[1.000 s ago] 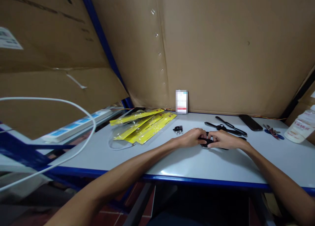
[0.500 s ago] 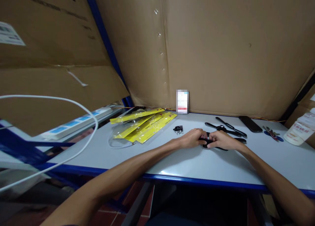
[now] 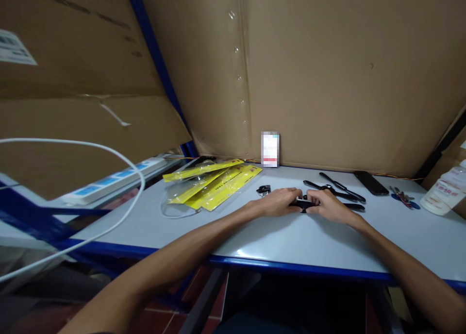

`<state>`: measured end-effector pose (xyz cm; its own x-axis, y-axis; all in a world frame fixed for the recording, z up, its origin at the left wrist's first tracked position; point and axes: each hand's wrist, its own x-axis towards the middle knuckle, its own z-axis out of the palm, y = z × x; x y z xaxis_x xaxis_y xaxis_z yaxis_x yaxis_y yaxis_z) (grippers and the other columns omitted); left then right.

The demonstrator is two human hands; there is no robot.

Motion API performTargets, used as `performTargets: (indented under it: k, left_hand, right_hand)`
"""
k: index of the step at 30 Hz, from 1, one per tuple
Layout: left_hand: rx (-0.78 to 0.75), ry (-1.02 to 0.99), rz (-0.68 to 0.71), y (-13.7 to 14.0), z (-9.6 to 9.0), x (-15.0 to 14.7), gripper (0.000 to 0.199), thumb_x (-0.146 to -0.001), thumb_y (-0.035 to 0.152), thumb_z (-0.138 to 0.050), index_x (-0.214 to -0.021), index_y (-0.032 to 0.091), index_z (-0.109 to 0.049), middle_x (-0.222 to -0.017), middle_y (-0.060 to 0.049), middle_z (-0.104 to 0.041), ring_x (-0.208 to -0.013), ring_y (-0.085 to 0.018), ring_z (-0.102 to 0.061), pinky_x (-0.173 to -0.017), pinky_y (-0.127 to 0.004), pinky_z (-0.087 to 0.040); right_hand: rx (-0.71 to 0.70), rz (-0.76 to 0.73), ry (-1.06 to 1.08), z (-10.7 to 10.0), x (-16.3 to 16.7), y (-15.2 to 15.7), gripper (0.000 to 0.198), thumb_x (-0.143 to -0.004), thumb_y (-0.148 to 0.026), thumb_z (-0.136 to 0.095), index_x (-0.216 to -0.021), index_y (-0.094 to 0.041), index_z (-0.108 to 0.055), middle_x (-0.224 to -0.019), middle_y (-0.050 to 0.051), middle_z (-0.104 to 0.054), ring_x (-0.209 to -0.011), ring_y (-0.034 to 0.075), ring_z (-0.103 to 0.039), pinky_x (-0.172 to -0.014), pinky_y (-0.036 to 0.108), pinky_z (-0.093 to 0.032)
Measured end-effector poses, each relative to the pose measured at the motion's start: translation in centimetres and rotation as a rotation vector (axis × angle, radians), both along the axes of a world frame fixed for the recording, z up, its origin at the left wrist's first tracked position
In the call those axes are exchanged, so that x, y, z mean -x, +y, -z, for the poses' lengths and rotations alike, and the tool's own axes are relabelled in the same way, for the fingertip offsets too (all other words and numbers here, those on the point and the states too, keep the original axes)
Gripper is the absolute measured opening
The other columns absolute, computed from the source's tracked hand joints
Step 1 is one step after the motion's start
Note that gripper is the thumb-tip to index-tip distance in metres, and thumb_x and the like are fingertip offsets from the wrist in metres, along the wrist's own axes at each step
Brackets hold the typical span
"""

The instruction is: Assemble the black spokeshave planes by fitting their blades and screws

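Smooth pale-grey tabletop (image 3: 262,244) spreads beneath the hands in the head view. The left hand (image 3: 281,202) and right hand (image 3: 327,206), fingers curled, pinch opposite ends of a black tool (image 3: 305,204) between them, its outline partly hidden. Slim, curved black spokeshaves (image 3: 344,194) lie just beyond the right hand; left of the left hand, glossy clear-plastic blister packs (image 3: 220,188) with flat yellow cards overlap.

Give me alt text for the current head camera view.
A person's hands, left and right, hold a black object at a gray table. Yellow packaging lies to the left; black tools, a dark phone, keys and a bottle are to the right.
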<state>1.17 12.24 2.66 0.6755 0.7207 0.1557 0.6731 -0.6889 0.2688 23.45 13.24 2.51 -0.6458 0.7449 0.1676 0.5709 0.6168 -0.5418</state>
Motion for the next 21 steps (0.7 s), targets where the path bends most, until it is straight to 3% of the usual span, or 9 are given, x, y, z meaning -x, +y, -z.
performTargets:
  k: [4, 14, 21]
  left_hand:
    - [0.020, 0.063, 0.028, 0.2, 0.1, 0.6, 0.012, -0.096, 0.031, -0.060, -0.098, 0.020, -0.062, -0.093, -0.007, -0.071, -0.082, -0.023, -0.067, -0.066, -0.029, -0.042]
    - [-0.020, 0.058, 0.074, 0.1, 0.4, 0.5, 0.012, -0.098, 0.027, -0.055, -0.097, 0.017, -0.063, -0.093, -0.008, -0.073, -0.083, -0.024, -0.068, -0.067, -0.029, -0.043]
    - [-0.051, 0.116, 0.056, -0.4, 0.0, 0.4, 0.015, -0.099, 0.029, -0.053, -0.099, 0.017, -0.063, -0.097, -0.008, -0.073, -0.083, -0.022, -0.069, -0.068, -0.028, -0.044]
  right_hand:
    - [-0.013, 0.009, -0.012, 0.0, 0.1, -0.1, 0.019, -0.076, -0.019, -0.067, -0.070, -0.021, -0.049, -0.066, -0.005, -0.055, -0.064, 0.014, -0.050, -0.061, 0.025, -0.029]
    - [-0.155, 0.066, -0.243, -1.4, 0.1, -1.2, 0.006, -0.084, -0.025, -0.064, -0.080, -0.022, -0.061, -0.070, 0.001, -0.061, -0.065, 0.018, -0.052, -0.061, 0.029, -0.027]
    - [-0.250, 0.031, -0.355, -1.8, -0.1, -1.3, 0.016, -0.093, -0.030, -0.058, -0.087, -0.022, -0.071, -0.074, 0.005, -0.067, -0.068, 0.019, -0.056, -0.062, 0.029, -0.027]
